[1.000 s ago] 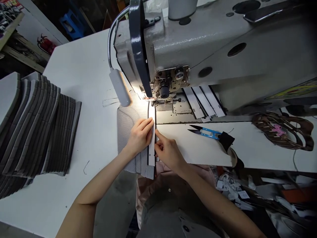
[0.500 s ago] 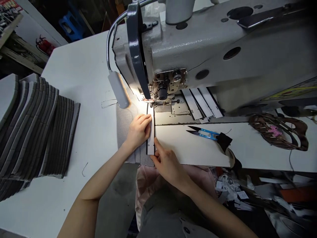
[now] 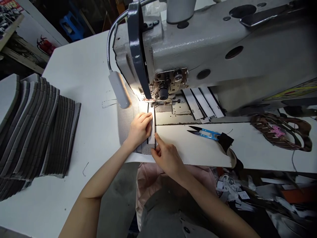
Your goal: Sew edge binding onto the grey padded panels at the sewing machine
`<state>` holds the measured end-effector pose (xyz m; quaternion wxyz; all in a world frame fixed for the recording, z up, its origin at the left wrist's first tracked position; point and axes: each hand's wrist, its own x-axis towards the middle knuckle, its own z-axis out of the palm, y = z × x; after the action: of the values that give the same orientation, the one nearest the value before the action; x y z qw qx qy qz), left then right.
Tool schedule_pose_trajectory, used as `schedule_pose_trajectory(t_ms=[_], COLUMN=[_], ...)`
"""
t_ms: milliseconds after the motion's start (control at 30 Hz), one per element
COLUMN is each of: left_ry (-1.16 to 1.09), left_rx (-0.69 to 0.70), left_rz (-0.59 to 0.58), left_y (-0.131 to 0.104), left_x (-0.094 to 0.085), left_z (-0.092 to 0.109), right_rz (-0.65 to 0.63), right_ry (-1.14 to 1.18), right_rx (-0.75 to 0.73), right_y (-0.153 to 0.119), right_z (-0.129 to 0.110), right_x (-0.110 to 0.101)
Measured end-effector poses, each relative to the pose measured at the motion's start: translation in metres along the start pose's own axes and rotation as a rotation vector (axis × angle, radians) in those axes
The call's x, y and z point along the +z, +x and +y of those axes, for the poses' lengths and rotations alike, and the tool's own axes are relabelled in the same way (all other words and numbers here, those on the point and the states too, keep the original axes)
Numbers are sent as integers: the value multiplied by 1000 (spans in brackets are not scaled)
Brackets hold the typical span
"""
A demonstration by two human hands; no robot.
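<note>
A grey woven fabric piece [image 3: 125, 118] lies under the sewing machine's presser foot [image 3: 150, 101]. Along its right edge runs a white strip with black borders [image 3: 152, 134], its far end at the foot. My left hand [image 3: 140, 129] is closed, its bent fingers pressing the strip down onto the fabric just before the foot. Close to the near right corner, my right hand [image 3: 168, 158] grips the fabric's edge, thumb low and index finger stretched along the side. The fingertips beneath the fabric are hidden.
Stacked grey padded panels [image 3: 37, 132] stand on the left of the white table [image 3: 91, 138]. A small lamp [image 3: 119, 91] hangs left of the needle. Right of it lie more white strips [image 3: 200, 102], blue thread snips [image 3: 208, 134] and a brown hair claw [image 3: 279, 132].
The fabric and white strip have moved forward under the presser foot, so their near ends lie farther from me. My right hand has shifted slightly forward; my left hand stays nearly in place.
</note>
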<state>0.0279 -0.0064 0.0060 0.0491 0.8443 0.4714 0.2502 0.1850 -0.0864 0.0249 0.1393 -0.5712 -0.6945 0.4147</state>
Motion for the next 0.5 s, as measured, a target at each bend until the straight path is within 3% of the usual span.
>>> schedule_pose_trajectory(t_ms=[233,500], left_ry=[3,25], left_rx=[18,28], left_rz=[-5,1], left_y=[10,-2], left_x=[1,-4], left_z=[-7,4], right_rz=[32,61], right_ry=[11,68], right_rx=[-5,23], right_y=[11,21], right_z=[1,0], right_x=[-4,-12])
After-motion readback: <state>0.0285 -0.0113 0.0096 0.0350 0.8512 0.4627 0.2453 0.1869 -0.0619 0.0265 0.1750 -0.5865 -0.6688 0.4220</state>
